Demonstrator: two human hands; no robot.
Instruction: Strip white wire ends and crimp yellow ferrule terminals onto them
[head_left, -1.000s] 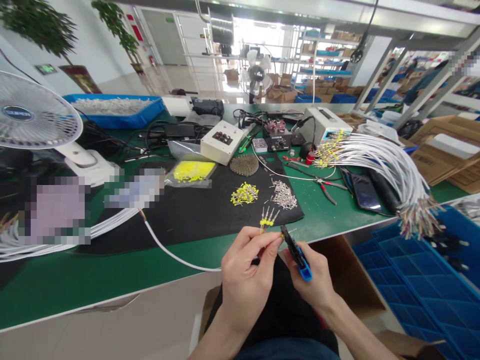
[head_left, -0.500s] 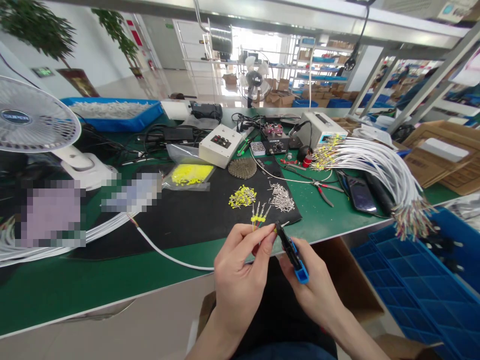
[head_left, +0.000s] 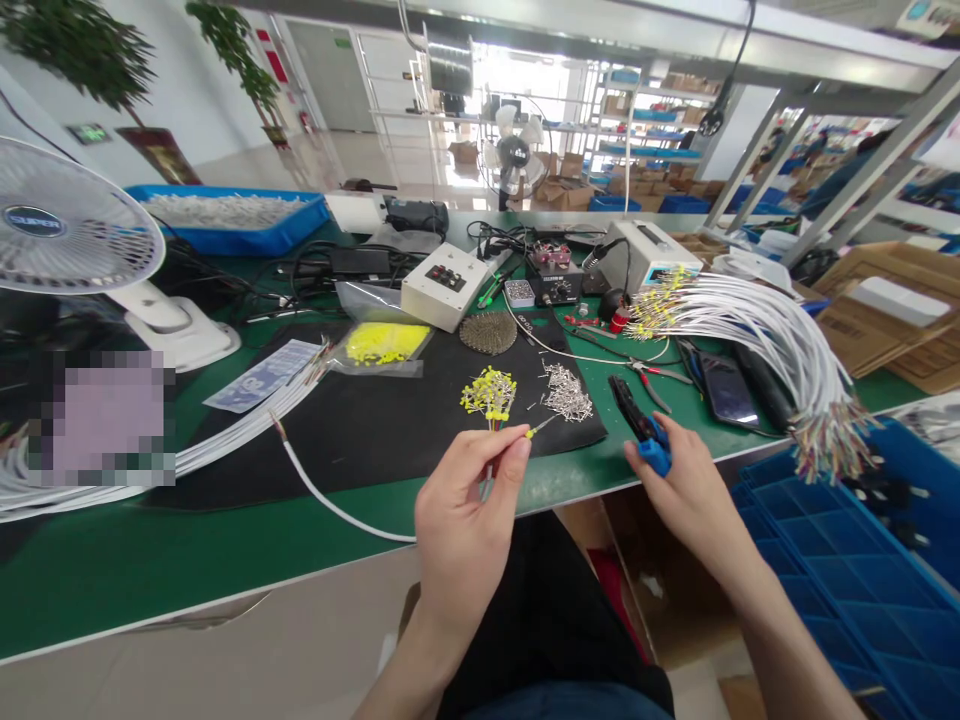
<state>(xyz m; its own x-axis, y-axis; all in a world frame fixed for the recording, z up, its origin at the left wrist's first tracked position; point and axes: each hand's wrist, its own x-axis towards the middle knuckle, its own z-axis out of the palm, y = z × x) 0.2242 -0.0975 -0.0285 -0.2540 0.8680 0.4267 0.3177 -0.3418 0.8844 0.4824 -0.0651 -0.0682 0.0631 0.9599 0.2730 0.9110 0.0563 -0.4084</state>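
Note:
My left hand (head_left: 466, 505) pinches the thin wires of a white cable (head_left: 341, 515) between thumb and fingertips. One wire ends in a yellow-collared metal terminal (head_left: 532, 433), which sticks out to the right past my fingertips. Other yellow-collared ends stand up behind the fingers. Off to the right, my right hand (head_left: 686, 475) is wrapped round blue-handled crimping pliers (head_left: 651, 452), their black jaws pointing up and left, apart from the wires. Beyond my left hand lie a heap of yellow-collared terminals (head_left: 486, 385) and a heap of bare metal terminals (head_left: 568, 392) on a black mat (head_left: 375, 440).
A bag of yellow pieces (head_left: 386, 343) and a grey switch box (head_left: 444, 287) stand behind the mat. Red-handled cutters (head_left: 651, 385), a phone (head_left: 727, 390) and a white cable bundle (head_left: 780, 340) lie right. A fan (head_left: 180, 335) stands left; blue bins (head_left: 832, 540) sit low right.
My right hand has drawn the crimping pliers away from the wire, to the right and up. My left hand keeps its pinch, shifted slightly left, and the yellow-collared terminal now shows clear of the jaws.

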